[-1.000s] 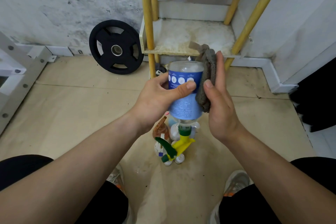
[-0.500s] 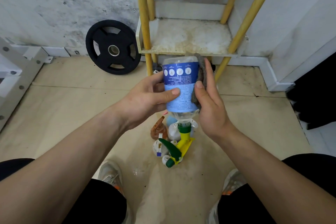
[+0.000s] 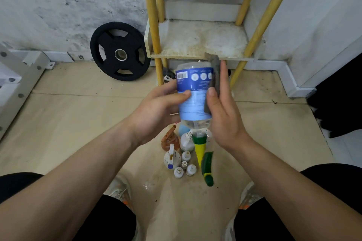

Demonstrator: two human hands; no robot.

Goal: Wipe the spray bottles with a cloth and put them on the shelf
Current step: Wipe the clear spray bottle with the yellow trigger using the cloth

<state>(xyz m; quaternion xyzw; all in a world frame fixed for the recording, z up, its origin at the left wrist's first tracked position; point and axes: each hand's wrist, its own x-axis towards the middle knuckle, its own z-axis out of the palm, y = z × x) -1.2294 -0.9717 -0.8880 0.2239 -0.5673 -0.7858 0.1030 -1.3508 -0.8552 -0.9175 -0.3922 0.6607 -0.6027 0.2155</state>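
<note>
My left hand grips a clear spray bottle with a blue label, held upside down so its green and yellow trigger head points toward me. My right hand presses a grey cloth against the bottle's right side, thumb on the cloth and fingers straight along it. Just beyond the bottle is the shelf, a stained white board on yellow posts with nothing on it.
Several small bottles and spray heads stand on the floor under my hands, between my knees. A black weight plate leans on the wall left of the shelf. A white metal frame is at far left.
The bottle has turned in my left hand so the barcode now faces me and the trigger head swung right. The cloth slid along its right side.
</note>
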